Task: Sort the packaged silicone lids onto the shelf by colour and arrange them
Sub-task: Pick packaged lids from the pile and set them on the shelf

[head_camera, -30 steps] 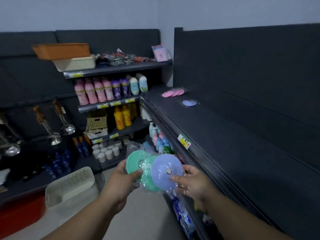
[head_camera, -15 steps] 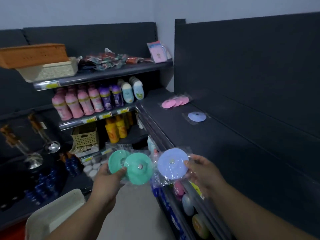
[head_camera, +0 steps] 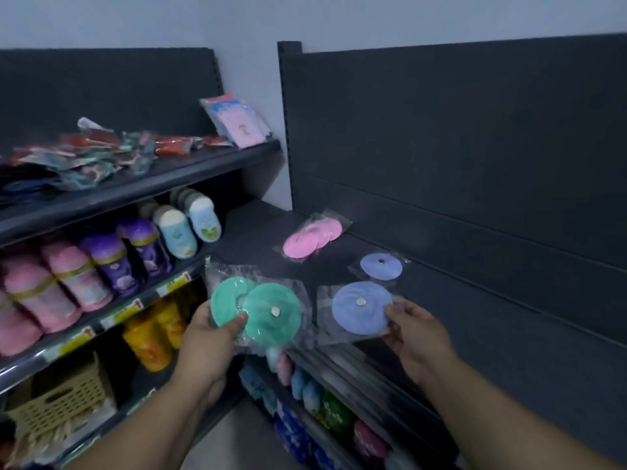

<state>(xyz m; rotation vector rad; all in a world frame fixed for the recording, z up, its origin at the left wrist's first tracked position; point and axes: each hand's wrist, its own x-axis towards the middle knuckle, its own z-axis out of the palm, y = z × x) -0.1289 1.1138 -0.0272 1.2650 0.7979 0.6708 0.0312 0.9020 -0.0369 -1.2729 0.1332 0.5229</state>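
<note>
My left hand point(head_camera: 207, 344) grips two green silicone lids point(head_camera: 268, 313) in clear plastic packs, held over the front edge of the dark shelf point(head_camera: 475, 334). My right hand point(head_camera: 415, 330) pinches the right edge of a packaged purple lid point(head_camera: 359, 308) just above the shelf surface. Another purple lid point(head_camera: 380, 265) in its pack lies on the shelf right behind it. Several pink lids point(head_camera: 310, 239), overlapping in a row, lie farther back near the corner.
The dark back panel point(head_camera: 475, 147) rises behind the shelf. To the left, a second rack carries loose packets point(head_camera: 84, 154) on top, pink, purple and blue bottles point(head_camera: 112, 266) below, then yellow bottles point(head_camera: 149, 337) and a beige basket point(head_camera: 57, 401). More bottles point(head_camera: 312, 391) fill the tier beneath.
My right hand has pulled the purple lid away from the green ones and carried it right and forward over the shelf. The view has closed in on the shelf corner.
</note>
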